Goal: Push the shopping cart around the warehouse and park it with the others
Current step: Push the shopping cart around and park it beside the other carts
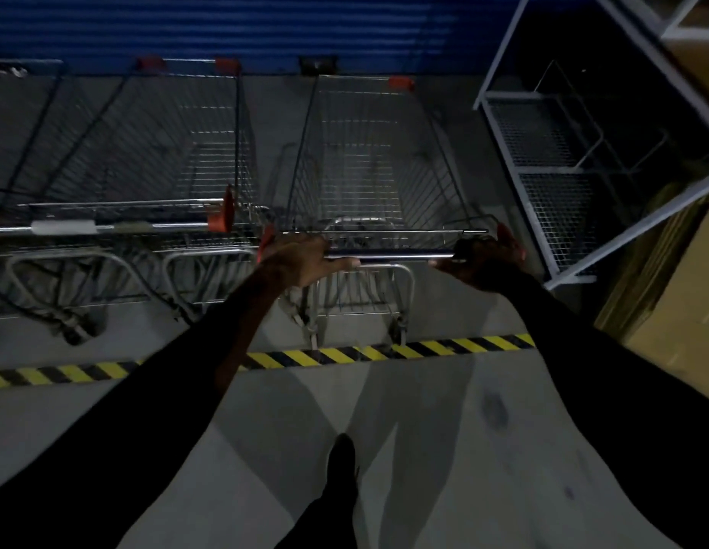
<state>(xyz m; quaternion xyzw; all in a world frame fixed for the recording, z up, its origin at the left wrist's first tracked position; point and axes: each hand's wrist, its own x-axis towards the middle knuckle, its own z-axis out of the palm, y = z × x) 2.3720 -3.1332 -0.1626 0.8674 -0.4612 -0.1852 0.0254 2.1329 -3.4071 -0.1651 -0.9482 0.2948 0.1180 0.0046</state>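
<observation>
Both hands, the left hand (pixel 301 260) and right hand (pixel 488 258), are wrapped tight around the handle bar (pixel 388 255) of the shopping cart (pixel 374 160), which sits just right of the parked carts (pixel 146 160), so the parking step looks nearly done and letting go comes next.

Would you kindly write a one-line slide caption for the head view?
Both hands, left hand and right hand, on the handle of a shopping cart beside parked carts, past the striped floor line.

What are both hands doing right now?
Left hand: closed on the cart handle, near its left end.
Right hand: on the handle's right end; too dark to tell whether it is closed.
</observation>
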